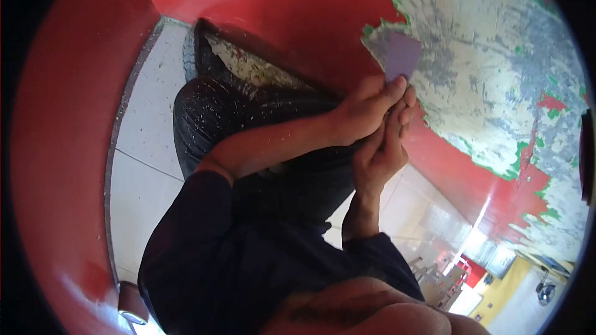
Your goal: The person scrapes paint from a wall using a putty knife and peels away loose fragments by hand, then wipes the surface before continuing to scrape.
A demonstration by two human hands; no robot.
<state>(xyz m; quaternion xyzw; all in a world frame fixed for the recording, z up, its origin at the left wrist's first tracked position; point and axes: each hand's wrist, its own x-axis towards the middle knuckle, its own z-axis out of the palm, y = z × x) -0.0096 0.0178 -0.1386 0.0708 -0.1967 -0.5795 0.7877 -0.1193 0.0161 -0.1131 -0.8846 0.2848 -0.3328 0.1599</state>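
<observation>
A flat scraper [403, 54] with a greyish-purple blade rests against the wall at the edge of the stripped patch. My left hand [371, 107] is closed on its lower end, with the thumb pressed along the blade. Just below, my right hand [383, 152] is closed too, its fingers meeting the left hand's around the scraper's hidden lower part. Around the blade, the bare patch [462, 43] shows whitish and grey plaster, rimmed with green under-paint. Red paint [298, 18] still covers the wall to the left.
A dark open container [248, 65] full of pale paint flakes stands against the wall beside my dark-trousered legs [208, 108]. Flakes lie scattered on the white tiled floor [146, 111]. Another red wall [62, 149] rises at the left. Furniture [441, 279] is seen at lower right.
</observation>
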